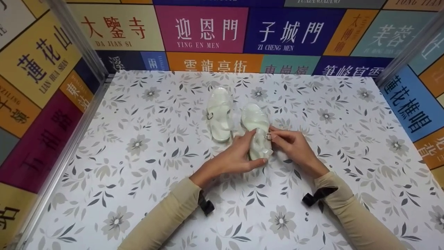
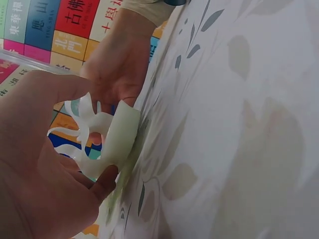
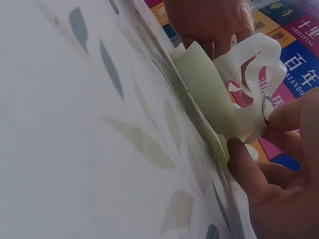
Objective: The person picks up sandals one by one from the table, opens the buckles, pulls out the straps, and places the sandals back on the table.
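A pale green, glossy strappy sandal (image 1: 255,118) is between the two hands on the table. My left hand (image 1: 237,154) grips it near the heel, thumb across the near end. On the other side, my right hand (image 1: 291,140) pinches the small metal buckle (image 1: 269,136) on the strap. The right wrist view shows the thick sole (image 3: 199,74) low over the tabletop, with looped straps (image 3: 254,59) rising from it. A matching sandal (image 1: 221,114) lies just to the left, its own buckle on its left side, touched by neither hand.
The table (image 1: 138,194) has a white cover printed with grey leaves and flowers. Colourful panels (image 1: 204,31) with large characters stand along its back and both sides. A black strap mount (image 1: 207,207) sits at each wrist over beige sleeves (image 1: 163,215).
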Tool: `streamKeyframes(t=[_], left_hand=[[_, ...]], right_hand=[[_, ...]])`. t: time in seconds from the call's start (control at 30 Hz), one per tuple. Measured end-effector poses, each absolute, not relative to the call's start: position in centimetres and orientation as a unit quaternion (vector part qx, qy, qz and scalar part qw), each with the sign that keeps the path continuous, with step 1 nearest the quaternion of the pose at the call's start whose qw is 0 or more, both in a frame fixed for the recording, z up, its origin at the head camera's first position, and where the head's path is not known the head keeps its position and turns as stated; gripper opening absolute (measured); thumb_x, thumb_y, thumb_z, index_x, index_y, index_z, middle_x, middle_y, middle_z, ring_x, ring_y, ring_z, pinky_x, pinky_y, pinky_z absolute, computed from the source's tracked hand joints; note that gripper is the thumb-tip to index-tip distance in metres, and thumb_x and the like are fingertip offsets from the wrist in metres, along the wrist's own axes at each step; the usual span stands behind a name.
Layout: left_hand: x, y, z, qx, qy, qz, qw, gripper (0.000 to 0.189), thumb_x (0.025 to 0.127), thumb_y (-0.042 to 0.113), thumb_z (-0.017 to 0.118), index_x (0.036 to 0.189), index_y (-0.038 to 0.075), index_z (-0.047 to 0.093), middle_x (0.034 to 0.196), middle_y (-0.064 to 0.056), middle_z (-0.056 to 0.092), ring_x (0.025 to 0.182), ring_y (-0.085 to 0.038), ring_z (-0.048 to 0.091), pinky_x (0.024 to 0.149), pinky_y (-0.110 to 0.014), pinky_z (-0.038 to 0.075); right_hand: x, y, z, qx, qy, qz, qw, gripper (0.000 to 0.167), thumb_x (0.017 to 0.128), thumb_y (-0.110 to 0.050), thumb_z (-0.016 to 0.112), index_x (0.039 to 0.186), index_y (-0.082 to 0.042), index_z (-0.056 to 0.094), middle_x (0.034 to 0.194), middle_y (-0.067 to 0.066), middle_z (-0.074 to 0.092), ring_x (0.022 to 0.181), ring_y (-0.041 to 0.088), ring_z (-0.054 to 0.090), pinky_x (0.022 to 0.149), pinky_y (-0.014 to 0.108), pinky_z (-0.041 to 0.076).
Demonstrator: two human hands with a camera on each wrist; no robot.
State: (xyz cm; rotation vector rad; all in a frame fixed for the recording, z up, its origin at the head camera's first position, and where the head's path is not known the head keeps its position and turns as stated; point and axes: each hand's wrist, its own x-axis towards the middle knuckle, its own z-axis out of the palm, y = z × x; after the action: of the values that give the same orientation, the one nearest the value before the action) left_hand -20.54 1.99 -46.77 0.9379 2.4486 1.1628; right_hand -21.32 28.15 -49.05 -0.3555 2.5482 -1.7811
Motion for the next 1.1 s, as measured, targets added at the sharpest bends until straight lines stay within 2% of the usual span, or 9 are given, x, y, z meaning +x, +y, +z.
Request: streamKeyframes(t=[0.13,0.3,0.4,0.57,0.7,0.77,0.83,0.97,1.1], left_hand=[[-20.3,1.7,-46.8,0.328,0.844,0.393,0.157,0.110,0.097,0.054,0.074,0.174,0.007,0.012,0.179,-0.013,0.027,0.162,-0.040,0.031,0.134,-0.052,0.029],[-20.6,1.7,-46.8,0.321,0.847,0.394,0.158,0.111,0.098,0.055,0.075,0.174,0.009,0.010,0.176,-0.019,0.032,0.162,-0.037,0.035,0.134,-0.049,0.031],[-20.8,1.9,-46.6,0.310,0.848,0.405,0.141,0.112,0.097,0.056,0.076,0.173,0.004,0.011,0.175,-0.021,0.034,0.162,-0.034,0.036,0.134,-0.046,0.031],[-20.8,2.5,-45.4,0.256,0.877,0.388,0.117,0.115,0.092,0.062,0.080,0.174,0.009,0.017,0.171,-0.023,0.036,0.155,-0.035,0.044,0.126,-0.047,0.044],[-21.0,3.1,-44.2,0.246,0.893,0.359,0.115,0.122,0.081,0.071,0.086,0.173,0.019,0.025,0.166,-0.017,0.035,0.147,-0.034,0.045,0.117,-0.048,0.051],[-21.3,3.6,-44.0,0.268,0.890,0.354,0.105,0.113,0.081,0.071,0.085,0.170,0.022,0.035,0.166,-0.012,0.037,0.149,-0.031,0.043,0.119,-0.048,0.049],[-21.7,4.2,-44.1,0.304,0.874,0.369,0.085,0.089,0.090,0.066,0.081,0.162,0.022,0.050,0.162,-0.007,0.048,0.147,-0.027,0.047,0.119,-0.045,0.048],[-22.7,5.4,-45.7,0.366,0.827,0.426,0.035,0.041,0.105,0.037,0.074,0.140,0.015,0.072,0.139,-0.003,0.071,0.131,-0.018,0.063,0.116,-0.033,0.050],[-23.2,5.7,-47.7,0.360,0.797,0.484,0.026,0.034,0.102,0.015,0.077,0.134,0.007,0.072,0.130,-0.005,0.076,0.116,-0.014,0.071,0.107,-0.025,0.056]], right_hand=[[-21.0,28.4,-49.1,-0.113,0.800,-0.587,0.046,0.029,0.107,-0.021,0.071,0.129,-0.004,0.078,0.160,0.013,0.058,0.151,0.031,0.054,0.113,0.018,0.051],[-21.1,28.8,-49.3,-0.110,0.787,-0.602,0.080,0.032,0.108,-0.020,0.069,0.133,-0.001,0.075,0.164,0.014,0.054,0.152,0.033,0.052,0.105,0.024,0.058],[-21.3,28.9,-49.4,-0.111,0.797,-0.590,0.074,0.030,0.108,-0.020,0.070,0.130,-0.002,0.077,0.160,0.014,0.057,0.149,0.026,0.054,0.108,0.021,0.055],[-21.6,29.0,-49.6,-0.116,0.796,-0.591,0.067,0.026,0.106,-0.018,0.071,0.122,0.002,0.075,0.145,0.015,0.063,0.126,0.014,0.067,0.102,0.022,0.059],[-21.7,29.1,-49.7,-0.109,0.773,-0.618,0.092,0.029,0.106,-0.018,0.071,0.122,0.007,0.070,0.136,0.010,0.067,0.108,0.014,0.073,0.093,0.030,0.065],[-21.7,29.2,-49.8,-0.113,0.772,-0.618,0.097,0.030,0.107,-0.020,0.071,0.122,0.006,0.069,0.128,0.006,0.070,0.102,0.013,0.073,0.091,0.029,0.064],[-21.8,29.3,-49.8,-0.118,0.771,-0.618,0.099,0.028,0.106,-0.019,0.072,0.120,0.005,0.069,0.120,0.003,0.072,0.100,0.012,0.072,0.091,0.027,0.063],[-21.8,29.6,-50.0,-0.126,0.753,-0.636,0.116,0.027,0.107,-0.017,0.070,0.117,0.008,0.066,0.108,0.006,0.074,0.094,0.015,0.074,0.087,0.029,0.065],[-21.9,29.9,-50.1,-0.126,0.724,-0.664,0.139,0.033,0.110,-0.020,0.066,0.114,0.012,0.064,0.104,0.010,0.074,0.089,0.021,0.077,0.085,0.038,0.068]])
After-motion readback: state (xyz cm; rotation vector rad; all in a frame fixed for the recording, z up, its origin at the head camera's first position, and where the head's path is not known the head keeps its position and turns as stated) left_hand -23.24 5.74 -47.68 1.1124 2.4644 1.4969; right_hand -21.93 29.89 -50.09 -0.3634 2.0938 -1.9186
